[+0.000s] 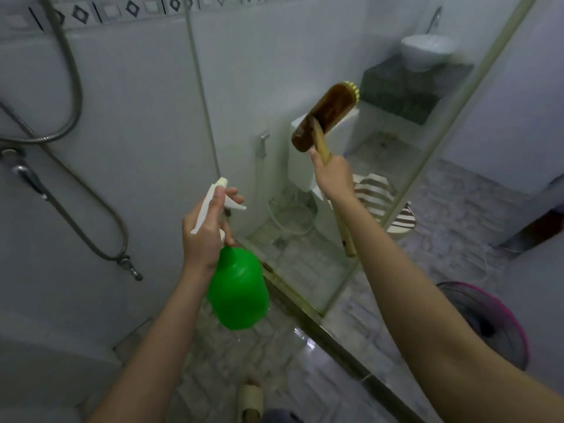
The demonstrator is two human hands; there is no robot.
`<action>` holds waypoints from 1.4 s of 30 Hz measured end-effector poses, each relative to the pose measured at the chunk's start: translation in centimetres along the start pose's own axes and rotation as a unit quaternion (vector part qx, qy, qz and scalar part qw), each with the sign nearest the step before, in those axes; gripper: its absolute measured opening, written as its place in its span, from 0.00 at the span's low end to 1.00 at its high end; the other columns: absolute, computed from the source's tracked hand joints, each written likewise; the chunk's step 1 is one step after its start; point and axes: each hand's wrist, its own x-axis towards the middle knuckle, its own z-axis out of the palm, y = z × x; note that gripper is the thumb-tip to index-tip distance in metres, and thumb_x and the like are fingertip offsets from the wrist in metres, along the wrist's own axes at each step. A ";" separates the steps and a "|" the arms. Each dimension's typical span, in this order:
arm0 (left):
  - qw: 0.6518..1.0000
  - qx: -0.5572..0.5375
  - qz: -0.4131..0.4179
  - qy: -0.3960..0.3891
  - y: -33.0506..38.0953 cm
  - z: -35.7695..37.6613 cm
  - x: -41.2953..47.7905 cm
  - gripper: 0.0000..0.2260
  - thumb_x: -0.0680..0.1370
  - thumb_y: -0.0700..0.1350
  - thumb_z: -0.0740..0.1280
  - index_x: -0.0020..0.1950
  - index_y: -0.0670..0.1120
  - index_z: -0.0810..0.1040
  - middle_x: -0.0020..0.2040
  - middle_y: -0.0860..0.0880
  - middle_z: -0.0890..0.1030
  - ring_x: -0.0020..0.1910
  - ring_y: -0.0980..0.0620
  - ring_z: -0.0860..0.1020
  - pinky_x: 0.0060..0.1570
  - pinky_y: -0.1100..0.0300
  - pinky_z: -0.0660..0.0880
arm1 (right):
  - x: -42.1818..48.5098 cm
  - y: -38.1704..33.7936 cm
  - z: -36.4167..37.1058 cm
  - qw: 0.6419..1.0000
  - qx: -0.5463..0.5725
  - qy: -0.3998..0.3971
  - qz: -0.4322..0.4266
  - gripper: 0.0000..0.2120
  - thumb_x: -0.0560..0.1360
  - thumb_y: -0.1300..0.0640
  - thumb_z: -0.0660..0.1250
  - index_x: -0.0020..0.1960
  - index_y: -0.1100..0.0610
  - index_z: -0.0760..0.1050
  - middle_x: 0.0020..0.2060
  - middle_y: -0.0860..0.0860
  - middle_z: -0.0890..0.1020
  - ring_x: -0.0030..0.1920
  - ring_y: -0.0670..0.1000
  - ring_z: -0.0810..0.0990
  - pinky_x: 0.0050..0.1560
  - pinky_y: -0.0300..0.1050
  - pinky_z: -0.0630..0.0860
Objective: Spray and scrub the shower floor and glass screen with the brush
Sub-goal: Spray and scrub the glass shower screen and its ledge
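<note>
up against the glass screen (268,56), my right hand (331,175) is curled round the long wooden handle of the scrubbing brush (325,117), choked up near the head for control, yellow bristles turned to the pane; i cannot tell if they touch it. lower and well apart, my left hand (204,230) grips the neck of the green spray bottle (238,288), fingers by the white trigger (236,205), nozzle pointed at the glass so spray would land near the brush. the shower floor (274,355) glistens below, and i judge the screen is the step in hand.
</note>
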 end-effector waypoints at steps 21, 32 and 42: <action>0.996 0.039 0.007 0.083 -2.6 3.0 0.1 0.19 0.81 0.57 0.61 0.56 0.44 0.84 0.51 0.52 0.87 0.20 0.53 0.68 0.24 0.63 0.68 | -5.3 15.4 0.3 0.984 0.068 -0.097 0.134 0.18 0.78 0.43 0.62 0.37 0.54 0.72 0.28 0.51 0.72 0.30 0.53 0.73 0.35 0.52 0.71; 0.988 0.048 0.012 0.147 -7.1 2.0 5.1 0.10 0.80 0.59 0.62 0.52 0.64 0.83 0.49 0.57 0.86 0.21 0.55 0.69 0.24 0.64 0.69 | 7.4 3.6 12.0 0.983 0.053 -0.175 0.026 0.18 0.78 0.41 0.62 0.42 0.56 0.72 0.36 0.55 0.75 0.39 0.55 0.75 0.41 0.52 0.74; 0.982 0.063 0.015 0.175 -9.0 -0.1 6.5 0.19 0.79 0.62 0.62 0.57 0.50 0.83 0.53 0.50 0.87 0.20 0.54 0.68 0.24 0.64 0.69 | 10.4 -2.1 17.8 0.970 0.116 -0.208 0.058 0.18 0.78 0.43 0.62 0.43 0.58 0.72 0.39 0.58 0.77 0.45 0.63 0.81 0.48 0.60 0.78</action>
